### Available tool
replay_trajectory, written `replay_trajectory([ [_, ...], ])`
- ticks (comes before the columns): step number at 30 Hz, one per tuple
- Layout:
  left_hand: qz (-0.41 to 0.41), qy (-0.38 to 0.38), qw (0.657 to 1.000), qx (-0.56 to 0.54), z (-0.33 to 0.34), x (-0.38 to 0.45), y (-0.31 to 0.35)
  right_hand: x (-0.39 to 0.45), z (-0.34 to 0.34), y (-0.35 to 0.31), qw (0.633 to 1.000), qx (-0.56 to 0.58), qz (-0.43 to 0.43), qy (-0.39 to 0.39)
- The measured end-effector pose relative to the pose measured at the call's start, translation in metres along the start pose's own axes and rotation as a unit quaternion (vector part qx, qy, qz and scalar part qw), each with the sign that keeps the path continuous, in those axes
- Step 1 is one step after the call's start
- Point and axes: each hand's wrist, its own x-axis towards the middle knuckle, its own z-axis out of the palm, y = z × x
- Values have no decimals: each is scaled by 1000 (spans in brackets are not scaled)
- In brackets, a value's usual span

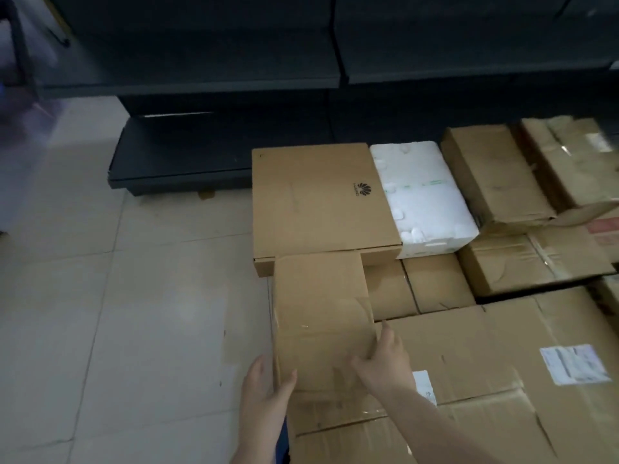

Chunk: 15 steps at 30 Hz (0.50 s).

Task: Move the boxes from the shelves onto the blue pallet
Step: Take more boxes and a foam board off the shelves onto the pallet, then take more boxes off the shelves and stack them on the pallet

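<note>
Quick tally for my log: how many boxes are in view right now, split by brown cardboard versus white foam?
Brown cardboard boxes: 9, including the one held and the logo-printed one
White foam boxes: 1
Total: 10, though the right edge crops some.

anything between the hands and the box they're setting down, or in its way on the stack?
Nothing between them: the left hand is on the narrow cardboard box's left edge, the right hand on its top and right edge. Its far end meets the logo-printed flat box; the large labelled box sits along its right.
</note>
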Motion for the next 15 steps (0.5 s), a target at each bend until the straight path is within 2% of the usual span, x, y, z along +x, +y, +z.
replay_trajectory([
  [4, 30, 23, 998, 55, -35, -41, 59, -54, -76, -30, 999, -1, -14, 31],
  [7, 63, 22, 993, 92, -55, -83, 130, -110, -150, -50, 996, 4, -49, 72],
  [11, 175, -32, 973, 145, -47, -157, 222, -187, -245, -66, 988, 24, -86, 124],
  [15, 305, -77, 929, 196, 2, -248, 293, -247, -332, -52, 974, 20, -112, 196],
])
